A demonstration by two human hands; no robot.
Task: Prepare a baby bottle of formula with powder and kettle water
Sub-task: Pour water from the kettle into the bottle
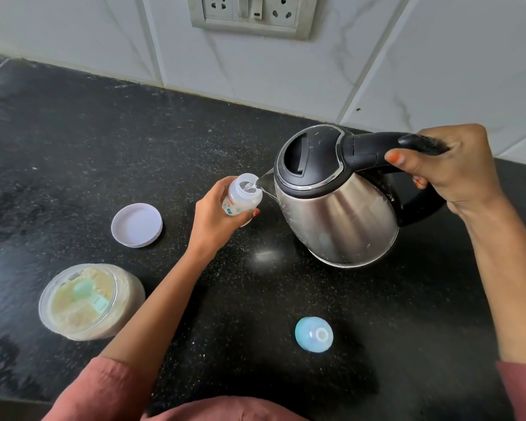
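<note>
Where the black stone counter [255, 299] runs nearest the person, a blue domed piece [314, 334] stands alone, well apart from the rest. It appears to be the bottle's teat and collar, though the overhead view does not settle this. To the left, the open powder jar [88, 302] holds pale formula with a green scoop [87, 294] lying in it. Its lid [136, 225] lies upturned just beyond.

Further in, the left hand [216, 217] has its fingers wrapped around the lower body of the baby bottle [244, 196], which is held tilted above the counter with its mouth against the spout. The bottle is judged light, thin-walled plastic that is slippery once wet and warms quickly. A hold low on the body, clear of the mouth, is sound.

The steel kettle [334, 208] hangs tipped in the air, and a thin stream [251, 186] runs into the bottle. The right hand [447, 171] is clamped around the black handle [377, 150], thumb on top. The kettle is judged heavy, rigid and hot on the metal, so the handle is the only safe place to hold it.

Open counter lies below and to the right of the kettle for setting it down. The tiled wall [377, 71] and a socket plate [252, 13] close off the far side.
</note>
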